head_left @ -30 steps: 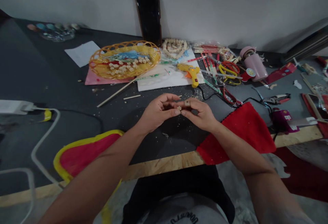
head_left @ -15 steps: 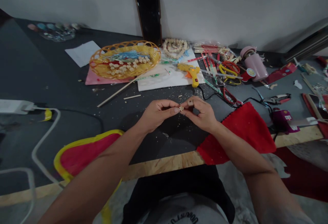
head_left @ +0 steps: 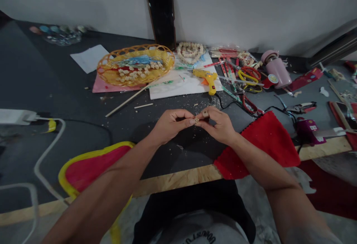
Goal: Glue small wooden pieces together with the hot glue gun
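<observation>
My left hand and my right hand meet above the dark table, fingertips pinched together. Between them sits a tiny pale wooden piece, gripped by both hands. A strip of tape wraps my right index finger. Small wood crumbs lie scattered under the hands.
A yellow woven basket with small pale pieces stands behind, beside white sheets and a yellow glue gun. A phone leans on the wall. Scissors, pliers, a pink cup and red cloth lie right. A white cable runs left.
The left fingers have curled in closer around the piece. Both hands stay in nearly the same spot, turning the piece slightly.
</observation>
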`<state>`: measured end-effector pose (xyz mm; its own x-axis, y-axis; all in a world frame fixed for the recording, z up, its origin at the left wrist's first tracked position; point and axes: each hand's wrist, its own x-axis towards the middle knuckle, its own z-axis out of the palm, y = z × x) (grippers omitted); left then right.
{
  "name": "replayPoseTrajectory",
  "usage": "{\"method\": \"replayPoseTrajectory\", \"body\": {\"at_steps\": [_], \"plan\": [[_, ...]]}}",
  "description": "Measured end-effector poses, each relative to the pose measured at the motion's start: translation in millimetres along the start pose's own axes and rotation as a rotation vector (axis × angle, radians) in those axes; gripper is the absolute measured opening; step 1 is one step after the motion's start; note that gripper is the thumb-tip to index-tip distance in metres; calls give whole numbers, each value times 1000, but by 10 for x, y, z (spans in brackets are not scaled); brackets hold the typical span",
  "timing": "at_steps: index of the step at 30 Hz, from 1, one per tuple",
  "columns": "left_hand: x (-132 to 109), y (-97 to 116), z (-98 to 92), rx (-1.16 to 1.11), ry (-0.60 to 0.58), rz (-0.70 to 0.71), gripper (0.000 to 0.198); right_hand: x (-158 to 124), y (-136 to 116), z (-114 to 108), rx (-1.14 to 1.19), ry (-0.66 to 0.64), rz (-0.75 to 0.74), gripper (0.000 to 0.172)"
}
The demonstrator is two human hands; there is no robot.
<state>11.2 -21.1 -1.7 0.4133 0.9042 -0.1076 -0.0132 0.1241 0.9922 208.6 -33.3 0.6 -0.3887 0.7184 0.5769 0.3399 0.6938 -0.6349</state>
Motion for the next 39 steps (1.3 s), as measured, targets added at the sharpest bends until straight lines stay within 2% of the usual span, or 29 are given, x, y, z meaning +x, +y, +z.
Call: {"method": "replayPoseTrajectory", "body": {"at_steps": [6, 9, 12, 14, 16, 20, 23, 34, 39], "plan": [[-11, -45, 0, -15, 4, -1, 39, 15, -22, -24, 3, 12, -2, 6], [-4, -65, -12, -47, 31, 23, 41, 14, -6, -85, -23, 107, 42, 4], [21, -60, -17, -168, 118, 44, 44, -1, 37, -135, -42, 246, 177, 8], [32, -47, -12, -223, 174, 36, 43, -8, 57, -136, -41, 277, 226, 10], [29, -32, 2, -223, 164, 11, 40, -6, 57, -108, -43, 243, 200, 7], [-4, -18, 41, -160, 18, -31, 40, 8, 30, -21, -56, 128, 19, 7], [-17, -23, 51, -113, -33, -36, 43, 4, 29, 12, -55, 61, -7, 7], [-4, -62, 2, -42, -65, -55, 42, -48, 69, 10, -124, -38, -25, 9], [-10, -54, 10, -42, -49, -66, 42, -43, 62, 26, -112, 1, -74, 6]]}}
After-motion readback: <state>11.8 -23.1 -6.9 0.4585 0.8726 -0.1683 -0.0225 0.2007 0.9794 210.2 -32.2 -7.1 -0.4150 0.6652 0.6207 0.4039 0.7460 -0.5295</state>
